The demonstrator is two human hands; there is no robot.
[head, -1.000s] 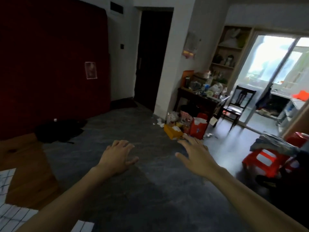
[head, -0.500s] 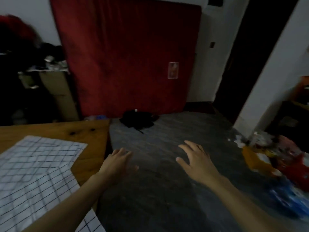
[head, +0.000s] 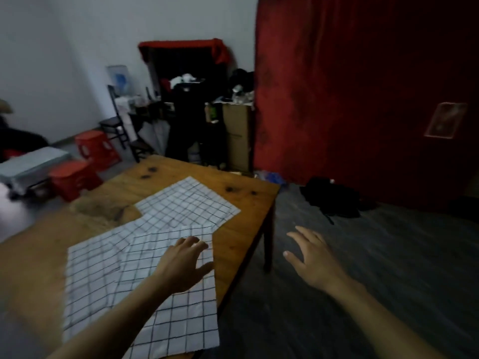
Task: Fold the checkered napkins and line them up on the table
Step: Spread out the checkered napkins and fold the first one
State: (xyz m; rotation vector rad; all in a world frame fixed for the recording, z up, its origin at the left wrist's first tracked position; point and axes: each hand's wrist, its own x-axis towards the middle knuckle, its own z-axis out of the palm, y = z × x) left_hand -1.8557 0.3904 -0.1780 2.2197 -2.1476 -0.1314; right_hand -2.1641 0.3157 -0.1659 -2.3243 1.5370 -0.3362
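Several white checkered napkins lie flat and overlapping on a wooden table (head: pixel 248 229). The far napkin (head: pixel 191 203) sits near the table's right corner. A near napkin (head: pixel 181 320) runs along the right edge, and another (head: pixel 90 275) lies to its left, partly under it. My left hand (head: pixel 184 263) hovers with fingers spread over the near napkin; whether it touches the cloth I cannot tell. My right hand (head: pixel 311 257) is held out, fingers relaxed and empty, over the dark floor to the right of the table.
Red plastic stools (head: pixel 77 177) and a dark chair (head: pixel 121 130) stand beyond the table's far left. A cluttered dark shelf (head: pixel 186 104) and cardboard box (head: pixel 238 136) are behind. A red curtain (head: pixel 363 86) hangs at right, a black bag (head: pixel 331 198) below it on the floor.
The view has swung left from the room and doorway to the table, bringing the napkins into view. My left hand now hovers over the near napkin; my right stays over the floor.
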